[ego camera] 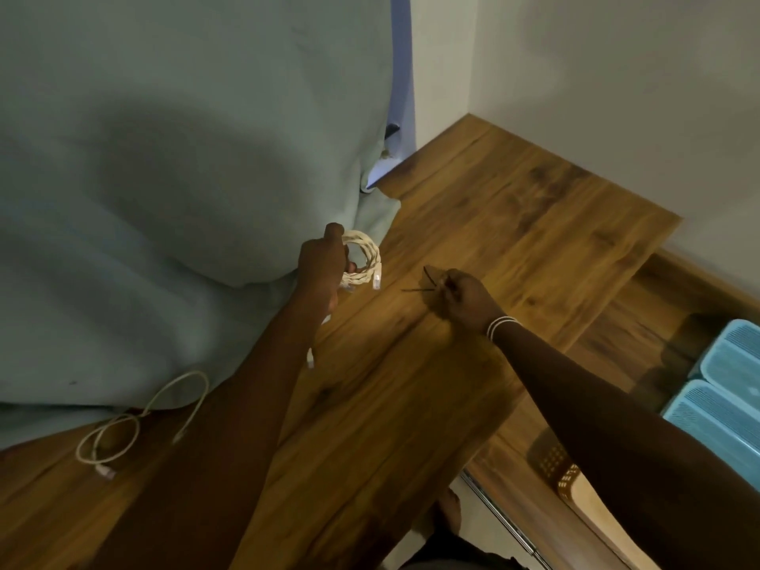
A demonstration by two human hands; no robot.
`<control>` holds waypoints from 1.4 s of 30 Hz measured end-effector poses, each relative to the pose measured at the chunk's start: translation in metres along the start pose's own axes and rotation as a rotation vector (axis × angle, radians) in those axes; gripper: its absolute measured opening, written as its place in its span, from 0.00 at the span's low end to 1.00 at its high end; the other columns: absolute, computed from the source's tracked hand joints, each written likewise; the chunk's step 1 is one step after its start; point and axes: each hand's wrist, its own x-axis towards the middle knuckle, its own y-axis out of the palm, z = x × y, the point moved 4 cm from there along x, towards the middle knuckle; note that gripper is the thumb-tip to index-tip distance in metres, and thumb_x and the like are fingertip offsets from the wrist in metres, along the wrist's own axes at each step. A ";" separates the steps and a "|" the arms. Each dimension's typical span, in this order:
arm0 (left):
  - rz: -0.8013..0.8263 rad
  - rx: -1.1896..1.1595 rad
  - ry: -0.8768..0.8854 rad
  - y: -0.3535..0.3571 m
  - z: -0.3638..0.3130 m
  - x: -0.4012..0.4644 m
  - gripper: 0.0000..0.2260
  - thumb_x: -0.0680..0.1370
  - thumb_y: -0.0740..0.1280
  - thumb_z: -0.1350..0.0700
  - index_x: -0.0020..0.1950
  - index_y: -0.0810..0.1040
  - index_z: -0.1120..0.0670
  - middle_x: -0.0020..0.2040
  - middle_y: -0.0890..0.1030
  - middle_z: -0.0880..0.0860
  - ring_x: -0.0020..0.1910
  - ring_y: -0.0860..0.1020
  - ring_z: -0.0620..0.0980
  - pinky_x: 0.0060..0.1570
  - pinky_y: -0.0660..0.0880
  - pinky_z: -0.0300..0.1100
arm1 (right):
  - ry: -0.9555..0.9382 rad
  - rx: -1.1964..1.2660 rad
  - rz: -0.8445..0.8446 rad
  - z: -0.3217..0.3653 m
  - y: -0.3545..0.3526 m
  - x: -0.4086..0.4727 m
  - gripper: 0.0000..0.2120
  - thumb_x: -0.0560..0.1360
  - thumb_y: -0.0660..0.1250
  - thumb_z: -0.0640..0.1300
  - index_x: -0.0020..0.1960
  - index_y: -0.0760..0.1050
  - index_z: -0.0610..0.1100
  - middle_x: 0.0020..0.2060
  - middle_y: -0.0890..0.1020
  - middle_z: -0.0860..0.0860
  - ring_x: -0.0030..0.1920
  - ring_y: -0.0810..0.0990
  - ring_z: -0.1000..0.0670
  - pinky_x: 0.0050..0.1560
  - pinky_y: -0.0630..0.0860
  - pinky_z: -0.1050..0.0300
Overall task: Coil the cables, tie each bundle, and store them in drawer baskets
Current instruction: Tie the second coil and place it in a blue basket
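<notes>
My left hand (320,269) grips a coiled white cable (366,259) above the wooden table (514,224); a plug end dangles from the coil. To its right, my right hand (464,298) pinches thin dark ties (427,281) just above the tabletop. A second white cable (135,421) lies loose at the near left of the table, partly under my left forearm. Light blue baskets (724,388) sit in the open drawer at the right, and a brown perforated basket (563,473) shows below my right arm.
A pale green curtain (164,178) hangs over the table's left and back, touching the surface. White walls (617,76) meet at the far corner. The table edge and the drawer rail run along the lower right.
</notes>
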 end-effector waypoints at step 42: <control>0.040 -0.280 0.044 -0.057 -0.011 -0.019 0.13 0.76 0.65 0.47 0.46 0.81 0.56 0.40 0.83 0.57 0.36 0.81 0.55 0.40 0.77 0.47 | -0.468 -0.026 0.095 0.231 -0.012 -0.001 0.07 0.77 0.69 0.37 0.53 0.84 0.40 0.48 0.86 0.49 0.44 0.83 0.58 0.50 0.77 0.69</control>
